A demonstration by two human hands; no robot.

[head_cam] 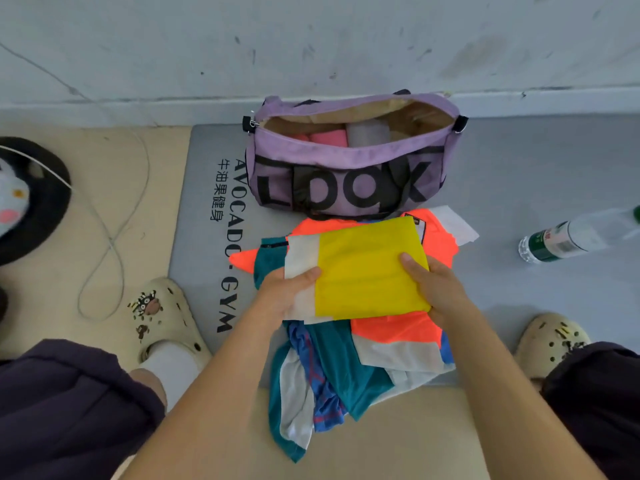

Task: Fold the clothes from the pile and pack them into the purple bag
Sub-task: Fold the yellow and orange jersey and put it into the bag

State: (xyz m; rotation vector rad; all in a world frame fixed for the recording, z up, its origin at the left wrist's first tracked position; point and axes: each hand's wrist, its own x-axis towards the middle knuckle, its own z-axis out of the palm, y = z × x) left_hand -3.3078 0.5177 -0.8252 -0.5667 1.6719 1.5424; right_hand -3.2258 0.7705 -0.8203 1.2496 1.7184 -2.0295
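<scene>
Holding: both hands are clamped on a folded yellow-and-white garment [360,268], lifted just over the pile
Left hand [289,292]: thumb on top of the white end, fingers tucked under it, so a closed pinch on the cloth
Right hand [433,285]: thumb pressed on the yellow panel, fingers curled under the edge, also closed on it
Pile [346,368]: dead centre on the floor, a messy heap of orange, teal, blue and white clothes, partly under the folded piece and spilling toward 6 o'clock
Purple bag [353,168]: at 12 o'clock from the pile, just beside it, against the wall, unzipped and gaping, "LOOK" printed on its side
Inside the bag: a pink folded piece [329,137] and a grey one [369,132] side by side
Mat [204,209]: grey gym mat under the bag and most of the pile
Water bottle [568,237]: at 3 o'clock, lying on its side, well apart from the clothes
Clogs: cream ones, left clog [162,317] around 8 o'clock, right clog [550,337] around 4 o'clock
Cable [110,237]: looped on the floor at 9 o'clock
</scene>
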